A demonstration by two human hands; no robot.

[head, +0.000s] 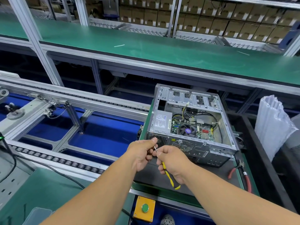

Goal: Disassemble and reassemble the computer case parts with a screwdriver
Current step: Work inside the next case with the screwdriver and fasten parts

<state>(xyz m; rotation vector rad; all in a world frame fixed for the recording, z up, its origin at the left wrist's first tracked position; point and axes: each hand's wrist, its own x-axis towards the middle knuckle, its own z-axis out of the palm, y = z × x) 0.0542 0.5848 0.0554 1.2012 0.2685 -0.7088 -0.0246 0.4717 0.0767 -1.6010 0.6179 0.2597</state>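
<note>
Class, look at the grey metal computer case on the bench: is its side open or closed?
Open. The grey metal computer case has no side panel on top; its green circuit board and cables show inside.

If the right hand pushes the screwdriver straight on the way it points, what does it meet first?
Probably the left hand, whose fingers pinch the screwdriver shaft near its tip; just beyond lies the computer case perforated rear panel. Depth is unclear.

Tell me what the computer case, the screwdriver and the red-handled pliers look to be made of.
Case: probably sheet steel, bare dull grey, punched with vent holes and folded at the edges.
Screwdriver: thin shiny shaft, likely steel; handle yellow and black, seemingly plastic or rubber.
Pliers: dark metal jaws; red glossy handles, probably a plastic or rubber coating.
</note>
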